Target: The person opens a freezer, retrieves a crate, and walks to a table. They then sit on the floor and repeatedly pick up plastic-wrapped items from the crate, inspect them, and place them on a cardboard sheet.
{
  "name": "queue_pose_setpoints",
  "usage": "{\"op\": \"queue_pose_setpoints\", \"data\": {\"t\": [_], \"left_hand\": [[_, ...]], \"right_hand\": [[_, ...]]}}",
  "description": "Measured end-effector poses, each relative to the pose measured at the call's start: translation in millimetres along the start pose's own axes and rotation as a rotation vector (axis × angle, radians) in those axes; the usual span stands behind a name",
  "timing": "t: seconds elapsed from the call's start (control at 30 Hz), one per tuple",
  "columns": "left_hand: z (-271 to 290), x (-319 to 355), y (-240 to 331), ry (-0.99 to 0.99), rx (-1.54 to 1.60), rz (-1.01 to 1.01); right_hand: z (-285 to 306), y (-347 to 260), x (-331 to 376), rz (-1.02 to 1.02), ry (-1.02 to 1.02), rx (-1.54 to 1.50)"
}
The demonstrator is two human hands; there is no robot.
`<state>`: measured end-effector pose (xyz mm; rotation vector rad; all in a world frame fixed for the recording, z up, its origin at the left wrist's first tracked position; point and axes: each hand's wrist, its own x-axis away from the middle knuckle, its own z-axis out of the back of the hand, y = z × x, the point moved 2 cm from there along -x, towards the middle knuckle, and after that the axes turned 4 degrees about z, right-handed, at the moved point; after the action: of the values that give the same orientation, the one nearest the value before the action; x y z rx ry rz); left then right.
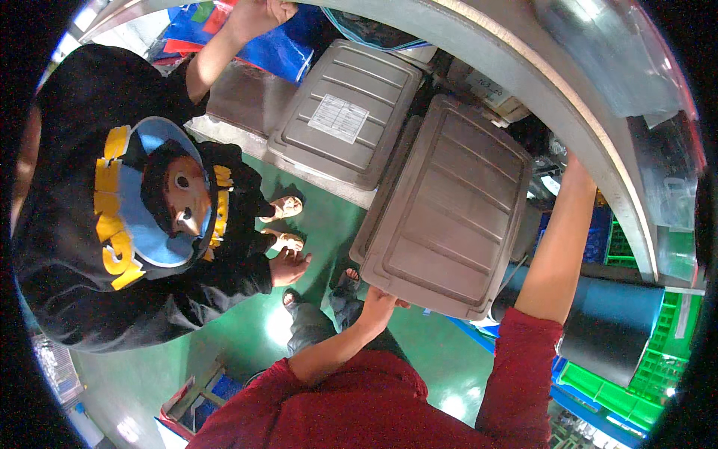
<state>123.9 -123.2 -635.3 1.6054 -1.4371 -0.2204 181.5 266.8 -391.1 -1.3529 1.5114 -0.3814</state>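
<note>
A grey-brown lidded storage box (452, 206) sits tilted in front of me, its ribbed lid facing up. My left hand (380, 305) is closed on its near left edge, with the fingers partly hidden under the rim. My right arm reaches forward past the box's right side. Only the wrist end of my right hand (577, 170) shows beside the curved metal beam (553, 82), and its fingers are hidden. Another grey-brown storage box (348, 112) with a white paper label (338, 118) on its lid stands just beyond, to the left.
A person in a black top (82, 194) stands at the left, one arm stretched forward and the other hand (290, 268) low near the boxes. Cardboard cartons (497, 97) lie behind the beam. Green plastic crates (677, 337) and a dark rolled sheet (609, 322) are at the right.
</note>
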Motion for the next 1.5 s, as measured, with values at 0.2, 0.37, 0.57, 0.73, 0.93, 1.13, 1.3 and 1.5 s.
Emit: {"op": "queue_pose_setpoints", "data": {"t": [0.2, 0.37, 0.57, 0.73, 0.93, 1.13, 1.3, 1.5], "left_hand": [[2, 4, -13, 0.089, -0.042, 0.087], [0, 18, 0, 0.129, -0.235, -0.175], [14, 23, -19, 0.148, -0.413, -0.212], [13, 22, -16, 0.134, -0.395, -0.088], [-8, 8, 9, 0.2, -0.121, -0.17], [-16, -50, 32, 0.06, 0.05, 0.039], [-29, -103, 28, 0.013, 0.125, 0.011], [-29, -121, 32, 0.039, 0.105, -0.011]], "right_hand": [[9, 0, 3, -0.034, -0.034, -0.132], [9, -1, 2, -0.062, -0.051, -0.182], [4, 3, -1, -0.088, -0.067, -0.237], [5, 4, -4, -0.103, -0.078, -0.265], [9, -4, -7, -0.107, -0.096, -0.271], [12, -3, -6, -0.132, -0.112, -0.3], [18, -6, -6, -0.152, -0.129, -0.318], [18, -13, -1, -0.236, -0.239, -0.42]]}}
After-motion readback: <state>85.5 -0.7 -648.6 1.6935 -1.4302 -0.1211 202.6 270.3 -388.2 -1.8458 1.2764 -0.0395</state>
